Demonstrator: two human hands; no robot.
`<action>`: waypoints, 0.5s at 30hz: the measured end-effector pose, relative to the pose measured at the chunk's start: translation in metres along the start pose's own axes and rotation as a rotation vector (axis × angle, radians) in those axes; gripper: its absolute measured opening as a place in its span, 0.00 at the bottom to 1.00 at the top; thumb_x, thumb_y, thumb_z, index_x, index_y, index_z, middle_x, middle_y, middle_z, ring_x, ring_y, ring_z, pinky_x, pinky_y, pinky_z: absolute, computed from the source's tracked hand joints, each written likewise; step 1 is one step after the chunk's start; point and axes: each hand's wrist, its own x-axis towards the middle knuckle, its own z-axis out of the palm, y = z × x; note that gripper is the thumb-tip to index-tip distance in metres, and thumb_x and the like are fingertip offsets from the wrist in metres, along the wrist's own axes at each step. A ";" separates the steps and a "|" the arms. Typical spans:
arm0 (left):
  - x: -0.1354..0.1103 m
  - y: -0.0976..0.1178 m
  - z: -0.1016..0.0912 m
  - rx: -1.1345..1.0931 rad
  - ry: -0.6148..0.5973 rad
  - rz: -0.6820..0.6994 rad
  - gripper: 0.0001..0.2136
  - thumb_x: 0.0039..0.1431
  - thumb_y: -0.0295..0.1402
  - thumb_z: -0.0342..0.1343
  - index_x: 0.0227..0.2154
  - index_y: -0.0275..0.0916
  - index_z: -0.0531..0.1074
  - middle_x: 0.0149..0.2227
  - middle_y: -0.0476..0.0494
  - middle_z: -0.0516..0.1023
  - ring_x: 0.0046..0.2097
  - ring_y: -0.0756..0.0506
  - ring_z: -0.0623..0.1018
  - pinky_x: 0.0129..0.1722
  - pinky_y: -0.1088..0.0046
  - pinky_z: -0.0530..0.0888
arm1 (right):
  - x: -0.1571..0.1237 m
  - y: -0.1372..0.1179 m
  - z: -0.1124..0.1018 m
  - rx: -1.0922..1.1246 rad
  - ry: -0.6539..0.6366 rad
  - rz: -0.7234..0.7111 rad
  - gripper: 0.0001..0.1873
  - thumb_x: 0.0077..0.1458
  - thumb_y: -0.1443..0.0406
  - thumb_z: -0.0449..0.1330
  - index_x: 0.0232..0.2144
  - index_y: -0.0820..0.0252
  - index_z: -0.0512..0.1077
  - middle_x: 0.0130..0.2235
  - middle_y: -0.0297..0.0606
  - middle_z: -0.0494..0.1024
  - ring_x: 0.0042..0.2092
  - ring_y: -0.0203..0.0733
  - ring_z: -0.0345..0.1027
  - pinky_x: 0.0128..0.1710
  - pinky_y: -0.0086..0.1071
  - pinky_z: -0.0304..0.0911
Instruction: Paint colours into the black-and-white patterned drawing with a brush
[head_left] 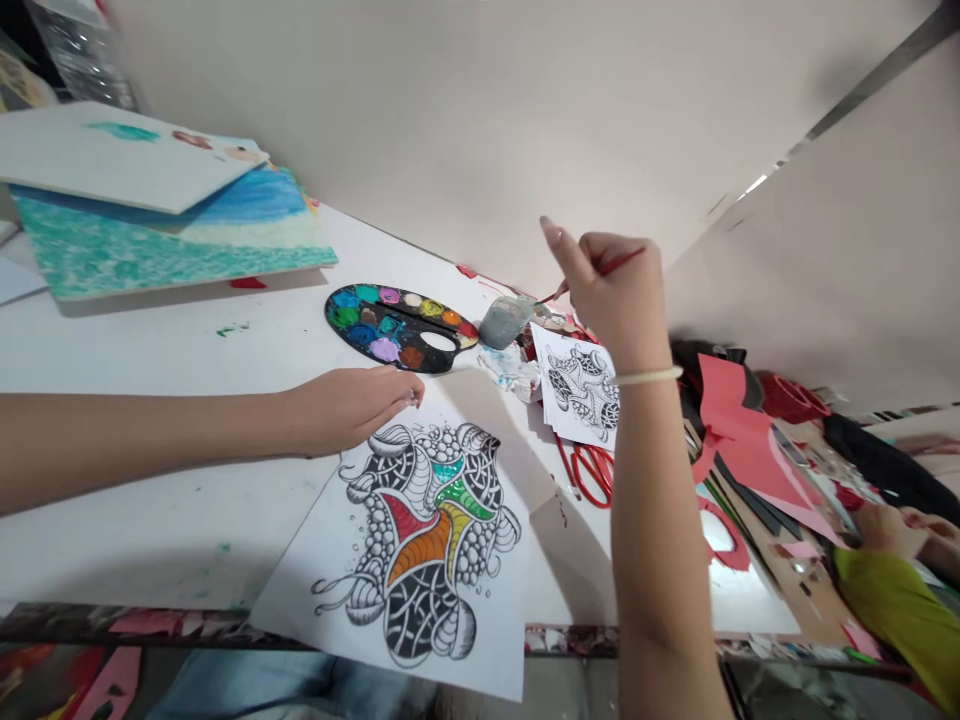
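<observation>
My right hand (619,300) is raised and closed around a thin red paintbrush (622,262). The brush's lower end slants down to the rim of a cup of grey water (506,322); its tip is hard to make out there. Just above the top edge of a patterned drawing sheet (480,640), my left hand (356,405) has its fingers drawn together; whatever they pinch, if anything, is hidden. Red, orange, yellow, green and teal fill the drawing's middle, with black and white around it. Beyond my left hand lies a black paint palette (386,318) with several colours.
Painted boards (187,240) are stacked at the left. Beside the cup are a crumpled, stained tissue (514,370), more printed sheets (577,385) and red-handled scissors (592,472). Red paper (739,425) lies at the right, near another person's green sleeve (896,610) and hands.
</observation>
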 end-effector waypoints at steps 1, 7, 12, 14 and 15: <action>0.000 -0.001 0.002 -0.003 0.000 -0.001 0.30 0.89 0.53 0.34 0.58 0.45 0.82 0.46 0.36 0.90 0.44 0.36 0.86 0.47 0.58 0.80 | 0.017 0.008 -0.002 -0.014 -0.014 0.036 0.45 0.80 0.37 0.76 0.20 0.49 0.63 0.18 0.27 0.61 0.25 0.35 0.63 0.30 0.37 0.59; -0.001 0.005 0.002 0.014 -0.006 -0.014 0.29 0.90 0.49 0.34 0.55 0.45 0.81 0.45 0.38 0.88 0.43 0.37 0.86 0.46 0.58 0.78 | 0.051 0.029 0.022 -0.143 -0.208 0.494 0.46 0.88 0.42 0.67 0.17 0.56 0.75 0.17 0.34 0.71 0.23 0.35 0.59 0.34 0.37 0.61; -0.007 0.011 -0.004 -0.004 -0.030 -0.013 0.28 0.93 0.48 0.33 0.57 0.46 0.81 0.48 0.41 0.89 0.47 0.39 0.87 0.51 0.61 0.79 | 0.041 0.029 0.032 -0.177 -0.244 0.554 0.41 0.87 0.58 0.69 0.17 0.53 0.69 0.17 0.28 0.67 0.24 0.35 0.54 0.35 0.37 0.57; -0.008 0.008 -0.002 -0.016 -0.030 -0.017 0.29 0.93 0.50 0.33 0.57 0.47 0.81 0.48 0.41 0.89 0.47 0.39 0.86 0.51 0.61 0.78 | 0.039 0.031 0.034 -0.189 -0.256 0.561 0.43 0.87 0.60 0.70 0.16 0.51 0.65 0.16 0.27 0.65 0.24 0.35 0.52 0.35 0.38 0.55; -0.008 0.005 0.001 -0.020 -0.029 -0.020 0.29 0.93 0.50 0.33 0.58 0.47 0.81 0.47 0.41 0.88 0.46 0.38 0.86 0.51 0.60 0.77 | 0.039 0.033 0.035 -0.194 -0.268 0.564 0.43 0.87 0.61 0.70 0.15 0.52 0.65 0.16 0.27 0.65 0.24 0.35 0.51 0.34 0.38 0.55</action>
